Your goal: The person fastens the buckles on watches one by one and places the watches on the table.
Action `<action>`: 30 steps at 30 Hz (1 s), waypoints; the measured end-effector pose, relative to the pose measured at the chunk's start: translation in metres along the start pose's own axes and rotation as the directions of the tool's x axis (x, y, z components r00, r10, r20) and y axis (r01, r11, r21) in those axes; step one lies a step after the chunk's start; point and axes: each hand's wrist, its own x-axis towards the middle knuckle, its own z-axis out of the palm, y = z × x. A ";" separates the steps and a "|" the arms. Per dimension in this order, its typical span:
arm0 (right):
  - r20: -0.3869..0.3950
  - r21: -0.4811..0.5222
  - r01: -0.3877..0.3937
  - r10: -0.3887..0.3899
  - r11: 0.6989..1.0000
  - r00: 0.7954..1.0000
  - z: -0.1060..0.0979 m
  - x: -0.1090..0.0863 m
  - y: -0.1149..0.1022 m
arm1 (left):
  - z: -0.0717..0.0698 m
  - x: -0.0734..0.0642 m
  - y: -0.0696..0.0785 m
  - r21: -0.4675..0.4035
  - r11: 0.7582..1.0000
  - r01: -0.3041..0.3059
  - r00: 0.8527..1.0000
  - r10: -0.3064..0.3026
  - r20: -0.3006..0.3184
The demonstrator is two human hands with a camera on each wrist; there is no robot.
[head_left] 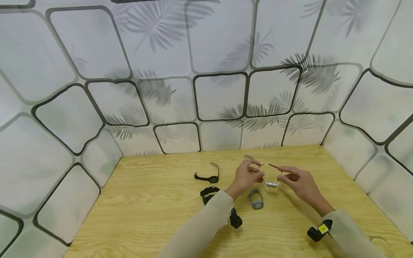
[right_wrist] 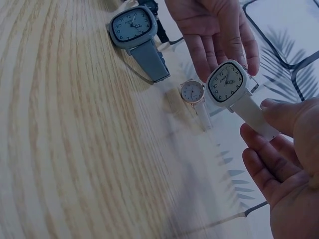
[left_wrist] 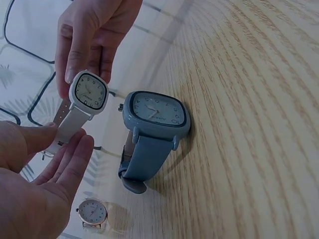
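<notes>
A white wristwatch point(head_left: 271, 185) with a squarish case hangs between both hands, its strap unfastened and its dial facing the body. My left hand point(head_left: 246, 176) pinches the buckle end of the strap between thumb and fingers. The other strap end is pinched by my right hand point(head_left: 299, 182). In the left wrist view the white watch point(left_wrist: 89, 92) shows its pale dial in a dark ring. Just below the hands, a blue-grey wristwatch point(head_left: 257, 204) with its strap closed in a loop rests on the wooden table point(head_left: 145, 215).
Left of the hands lies a black watch point(head_left: 213, 179) with its strap open. A bulkier black watch point(head_left: 206, 193) is partly covered by the left sleeve. Behind the left hand sits a small round watch point(right_wrist: 193, 91) with a pale strap. Patterned fabric walls point(head_left: 174, 138) enclose the table.
</notes>
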 end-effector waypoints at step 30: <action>-0.008 0.031 0.146 -0.146 0.989 0.989 0.006 -0.002 -0.009 | -0.014 -0.004 -0.004 -0.224 0.966 0.131 0.991 -0.131 0.014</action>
